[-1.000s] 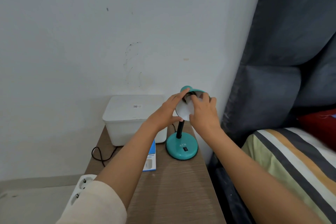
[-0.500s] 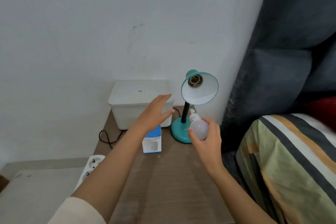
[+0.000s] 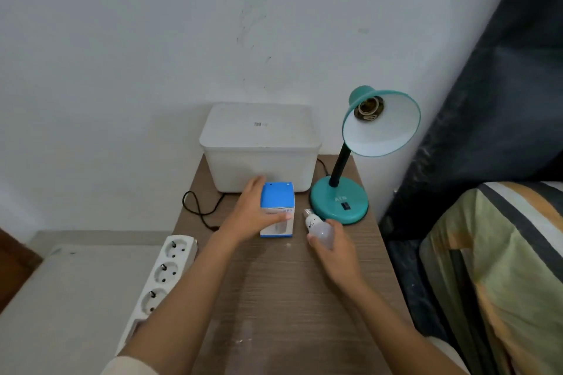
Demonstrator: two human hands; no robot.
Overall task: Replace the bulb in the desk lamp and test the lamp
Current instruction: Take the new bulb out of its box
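A teal desk lamp [image 3: 338,202] stands at the back right of the wooden bedside table [image 3: 283,298]. Its shade [image 3: 384,128] tilts toward me and the socket [image 3: 369,108] inside is bare. My right hand [image 3: 335,248] holds a white bulb [image 3: 318,228] low over the table, screw base pointing toward the lamp base. My left hand [image 3: 254,213] is wrapped around a blue and white bulb box [image 3: 277,208] that stands upright on the table, thumb across its front.
A white lidded plastic box [image 3: 259,143] sits at the back against the wall. A black cord [image 3: 198,210] loops off the table's left edge. A white power strip [image 3: 158,277] lies left of the table. A striped bed [image 3: 502,268] and dark headboard [image 3: 493,94] are on the right.
The bulb came out of the lamp socket in my right hand and dropped to table height. My left hand left the shade and closed on the bulb box.
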